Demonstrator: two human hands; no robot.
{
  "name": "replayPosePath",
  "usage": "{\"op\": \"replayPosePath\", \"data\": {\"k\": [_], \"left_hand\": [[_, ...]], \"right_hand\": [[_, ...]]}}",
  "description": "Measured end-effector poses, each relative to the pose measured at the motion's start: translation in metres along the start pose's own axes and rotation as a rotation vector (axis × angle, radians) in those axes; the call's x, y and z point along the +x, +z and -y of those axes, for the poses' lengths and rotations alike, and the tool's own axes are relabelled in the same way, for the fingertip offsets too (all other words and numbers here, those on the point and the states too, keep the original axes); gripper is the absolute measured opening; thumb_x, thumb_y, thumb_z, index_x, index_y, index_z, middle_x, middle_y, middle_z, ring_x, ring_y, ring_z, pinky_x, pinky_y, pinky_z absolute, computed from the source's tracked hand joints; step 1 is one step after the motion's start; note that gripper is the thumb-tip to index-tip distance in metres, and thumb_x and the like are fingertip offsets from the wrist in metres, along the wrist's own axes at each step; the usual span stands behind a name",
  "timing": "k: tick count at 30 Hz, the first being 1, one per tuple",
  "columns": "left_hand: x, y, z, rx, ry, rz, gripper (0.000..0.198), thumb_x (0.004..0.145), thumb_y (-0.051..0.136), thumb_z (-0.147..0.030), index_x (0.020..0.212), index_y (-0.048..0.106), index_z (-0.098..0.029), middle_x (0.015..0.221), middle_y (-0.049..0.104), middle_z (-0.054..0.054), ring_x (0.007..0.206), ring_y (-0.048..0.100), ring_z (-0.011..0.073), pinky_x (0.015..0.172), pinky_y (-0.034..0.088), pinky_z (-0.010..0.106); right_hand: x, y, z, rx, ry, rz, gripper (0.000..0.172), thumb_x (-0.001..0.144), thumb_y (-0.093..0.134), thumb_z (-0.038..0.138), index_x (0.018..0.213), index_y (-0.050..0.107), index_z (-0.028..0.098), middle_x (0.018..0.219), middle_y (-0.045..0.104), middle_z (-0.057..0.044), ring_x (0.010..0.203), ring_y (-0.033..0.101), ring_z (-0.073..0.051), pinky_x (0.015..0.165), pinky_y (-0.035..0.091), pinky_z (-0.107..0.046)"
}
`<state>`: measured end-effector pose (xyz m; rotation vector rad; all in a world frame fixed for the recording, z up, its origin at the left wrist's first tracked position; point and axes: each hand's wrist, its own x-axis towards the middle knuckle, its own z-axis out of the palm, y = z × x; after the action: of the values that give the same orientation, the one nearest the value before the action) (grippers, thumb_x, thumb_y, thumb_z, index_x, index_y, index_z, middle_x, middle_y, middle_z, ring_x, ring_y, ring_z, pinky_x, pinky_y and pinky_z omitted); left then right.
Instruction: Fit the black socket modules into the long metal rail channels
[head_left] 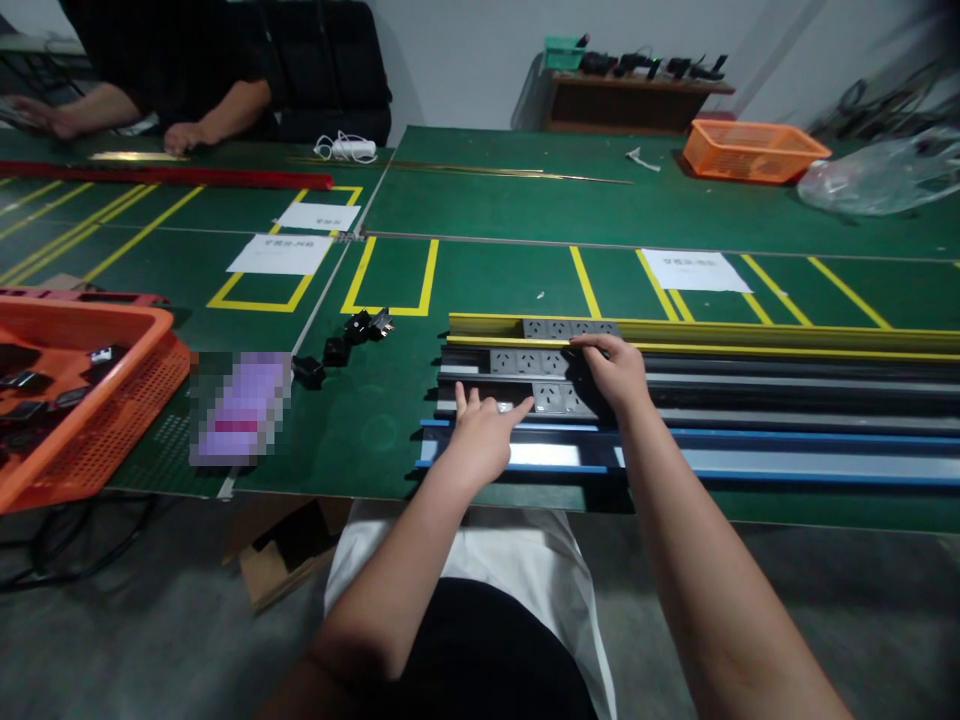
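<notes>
Long channel rails lie side by side on the green table: a yellow one [750,338] at the back, black ones [750,400] in the middle and a blue one [787,457] nearest me. Dark socket modules sit in the yellow rail [559,328] and in the black rails [529,361]. My left hand [480,435] rests over the front black rail with its fingers apart, the index fingertip at the left end of a socket module [549,399]. My right hand [615,372] is over the rails with bent fingers, fingertips at the yellow rail's near edge; whatever they hold is hidden.
An orange basket [142,400] of black parts stands at the left, near a blurred purple item [244,408] and loose black modules [337,350]. Another orange basket [754,150] and a plastic bag [885,175] lie at the back right. A person's hands [187,137] are at the far left.
</notes>
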<state>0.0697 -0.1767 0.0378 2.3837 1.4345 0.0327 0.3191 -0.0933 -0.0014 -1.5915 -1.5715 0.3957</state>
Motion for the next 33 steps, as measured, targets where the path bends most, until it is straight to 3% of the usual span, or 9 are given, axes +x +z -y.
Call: {"op": "replayPosePath", "data": {"k": [3,5,9,12,15,18,22,28,33], "left_hand": [[0.000,0.000,0.007,-0.192,-0.011,-0.095,0.062,0.085,0.041,-0.005,0.141,0.050,-0.029,0.117,0.068,0.009,0.129,0.051,0.0307,0.116,0.014,0.064],[-0.002,-0.003,0.017,-0.402,-0.020,-0.222,0.050,0.090,0.038,-0.010,0.133,0.058,-0.025,0.114,0.070,0.007,0.116,0.061,0.0231,0.118,0.023,0.055],[-0.008,-0.008,0.060,-0.631,-0.116,-0.645,0.030,0.092,0.043,-0.020,0.108,0.068,-0.019,0.101,0.071,0.007,0.100,0.065,0.0184,0.101,0.048,0.037],[-0.015,-0.006,0.107,-0.566,-0.356,-0.995,0.024,0.090,0.046,-0.021,0.105,0.065,-0.017,0.106,0.064,0.009,0.101,0.063,0.0194,0.097,0.049,0.036],[-0.022,0.002,0.153,-0.449,-0.660,-1.173,0.035,0.084,0.051,-0.014,0.118,0.055,-0.015,0.126,0.053,0.015,0.113,0.056,0.0226,0.104,0.042,0.041],[-0.026,0.010,0.187,-0.298,-0.875,-1.135,0.049,0.079,0.057,-0.013,0.126,0.047,-0.012,0.134,0.045,0.020,0.133,0.040,0.0331,0.114,0.024,0.056],[-0.024,0.013,0.205,-0.307,-0.921,-1.024,0.053,0.083,0.057,-0.022,0.133,0.042,-0.008,0.139,0.038,0.026,0.135,0.034,0.0391,0.113,0.022,0.060],[-0.018,0.008,0.215,-0.316,-0.852,-1.079,0.033,0.088,0.047,-0.019,0.120,0.052,-0.012,0.130,0.048,0.021,0.132,0.040,0.0333,0.114,0.023,0.055],[-0.019,0.007,0.227,-0.378,-0.710,-1.100,0.020,0.086,0.054,-0.019,0.105,0.056,-0.017,0.114,0.059,0.012,0.119,0.051,0.0267,0.108,0.036,0.045]], "right_hand": [[0.000,0.000,0.001,0.013,0.006,0.009,0.027,0.080,0.052,0.026,0.089,0.077,0.024,0.098,0.075,-0.003,0.100,0.067,-0.023,0.096,0.049,-0.042],[0.000,-0.001,0.003,0.018,0.017,0.008,0.026,0.079,0.052,0.027,0.089,0.077,0.025,0.097,0.075,-0.003,0.101,0.067,-0.024,0.096,0.049,-0.042],[-0.001,-0.002,0.008,0.017,0.036,0.000,0.025,0.078,0.053,0.026,0.087,0.077,0.025,0.096,0.075,-0.003,0.100,0.067,-0.024,0.096,0.049,-0.042],[-0.001,-0.002,0.008,0.018,0.036,-0.002,0.025,0.078,0.054,0.026,0.087,0.077,0.024,0.095,0.075,-0.003,0.100,0.067,-0.024,0.096,0.049,-0.041],[-0.001,-0.001,0.006,0.019,0.029,-0.006,0.026,0.079,0.053,0.026,0.089,0.077,0.023,0.096,0.075,-0.004,0.100,0.067,-0.024,0.095,0.049,-0.041],[-0.001,-0.001,0.004,0.017,0.025,-0.005,0.026,0.079,0.054,0.027,0.090,0.077,0.022,0.097,0.075,-0.004,0.100,0.067,-0.024,0.095,0.049,-0.041],[-0.001,-0.001,0.004,0.015,0.032,-0.002,0.025,0.079,0.054,0.026,0.089,0.077,0.024,0.097,0.075,-0.003,0.100,0.067,-0.024,0.096,0.049,-0.042],[-0.001,0.000,0.002,0.020,0.030,-0.009,0.026,0.079,0.054,0.026,0.090,0.077,0.024,0.097,0.075,-0.002,0.100,0.067,-0.024,0.096,0.049,-0.041],[-0.001,-0.001,0.003,0.026,0.031,-0.009,0.026,0.079,0.054,0.026,0.089,0.077,0.024,0.096,0.075,-0.003,0.100,0.068,-0.024,0.096,0.049,-0.042]]}}
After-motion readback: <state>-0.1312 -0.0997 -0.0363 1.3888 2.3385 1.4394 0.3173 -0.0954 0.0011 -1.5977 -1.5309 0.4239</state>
